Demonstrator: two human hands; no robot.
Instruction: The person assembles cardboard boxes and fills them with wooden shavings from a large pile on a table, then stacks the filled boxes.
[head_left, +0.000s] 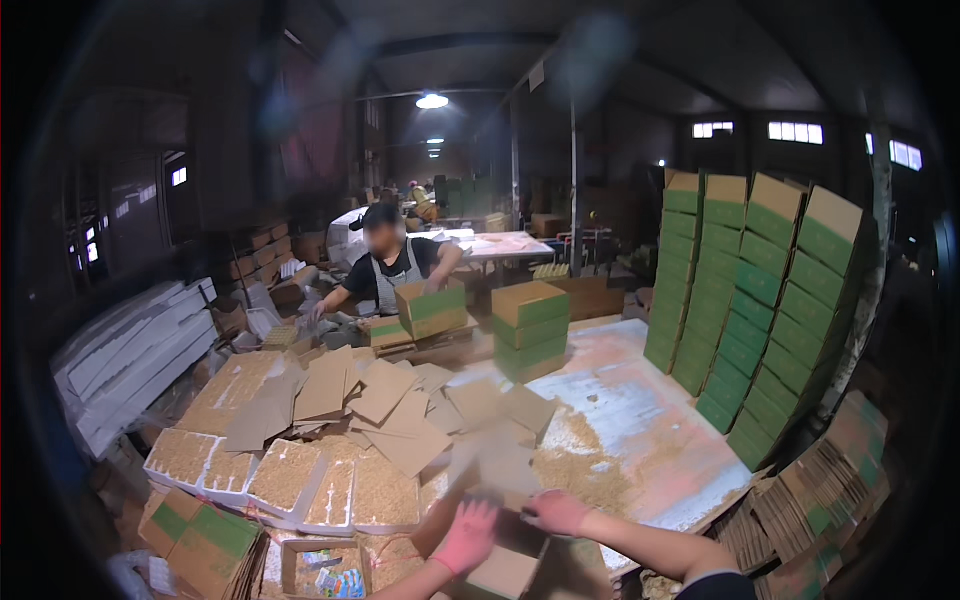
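Observation:
An open cardboard box (504, 571) with green printed sides stands right before me at the table's near edge. My left hand (469, 536), in a pink glove, lies on its left side with the fingers stretched out; I cannot tell whether it grips the board. My right hand (559, 514), in a pink glove too, has its fingers curled at the far right upper edge of the box. Blurred cardboard sits just beyond both hands. To the left, white foam trays (386, 491) filled with sawdust-like bedding stand in a row, and loose cardboard sheets (384, 391) lie behind them.
Tall stacks of green boxes (750, 330) rise on the right, with flattened cartons (795, 510) below. Scattered bedding covers part of the table (645, 420). A small stack of boxes (530, 322) stands farther back. Across the table, a person (386, 262) handles another box (431, 309).

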